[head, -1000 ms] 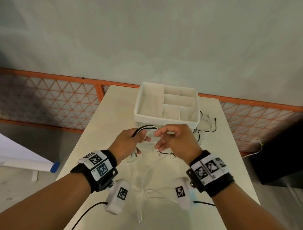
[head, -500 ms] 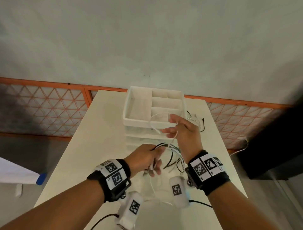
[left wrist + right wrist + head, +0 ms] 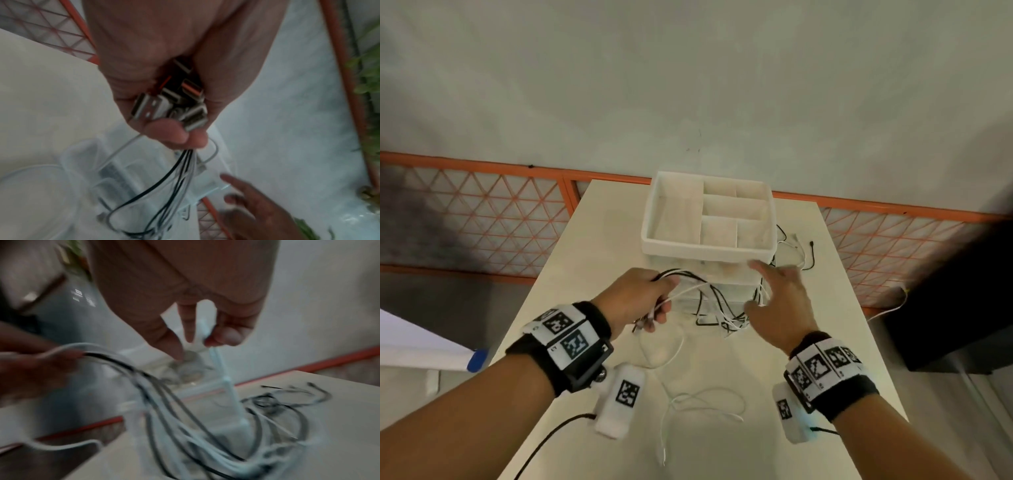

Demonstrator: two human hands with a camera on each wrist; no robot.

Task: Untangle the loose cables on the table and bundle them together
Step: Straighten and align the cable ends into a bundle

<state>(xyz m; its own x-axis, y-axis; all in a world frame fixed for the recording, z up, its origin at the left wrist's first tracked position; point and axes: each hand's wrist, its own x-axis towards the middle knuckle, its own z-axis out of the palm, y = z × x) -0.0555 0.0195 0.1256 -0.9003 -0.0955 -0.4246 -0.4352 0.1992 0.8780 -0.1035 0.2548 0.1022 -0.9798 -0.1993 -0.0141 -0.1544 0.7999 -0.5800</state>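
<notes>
Two hands are out over the bench [image 3: 599, 246]. The left hand [image 3: 635, 298] is curled tight round a bunch of cables [image 3: 717, 305], with their metal plug ends [image 3: 170, 104] poking out of the fist. Black and white wires run from it down to a messy pile on the bench, in front of the white box [image 3: 707, 219]. The right hand [image 3: 779, 301] has its fingers spread and loose above the pile; a white wire [image 3: 218, 360] runs by its fingertips, but that view is too blurry to tell if it grips it. More thin white wire [image 3: 702, 397] loops on the bench near the wrists. The bench edges are close on both sides, with bare top left of the box
</notes>
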